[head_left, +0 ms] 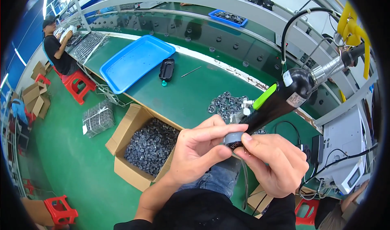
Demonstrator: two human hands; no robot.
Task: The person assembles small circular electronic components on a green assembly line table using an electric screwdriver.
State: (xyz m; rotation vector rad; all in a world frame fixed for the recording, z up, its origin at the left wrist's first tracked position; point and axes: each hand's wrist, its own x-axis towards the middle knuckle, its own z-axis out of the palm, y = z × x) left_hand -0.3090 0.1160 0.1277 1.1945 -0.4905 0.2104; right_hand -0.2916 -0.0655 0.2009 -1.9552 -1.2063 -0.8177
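A small round grey part [232, 138] with a dark inner side is pinched between the fingers of both hands, low in front of me. My left hand [203, 146] grips its left side, with thumb and index finger closed. My right hand [276, 159] pinches its right side. Just beyond the fingers hangs a black cylindrical tool [268, 108] with a bright green lever, its lower end partly hidden behind the hands; whether it touches the part I cannot tell. Several clear and dark round parts [223, 102] lie in a loose pile on the green table, left of the tool.
An open cardboard box [122, 146] full of small dark parts stands to my left. On the table lie a blue tray [136, 63], a black case [166, 70] and a thin rod [191, 71]. Behind runs a conveyor [252, 47] carrying small parts. A white machine [343, 128] stands right; a person [59, 47] sits far left.
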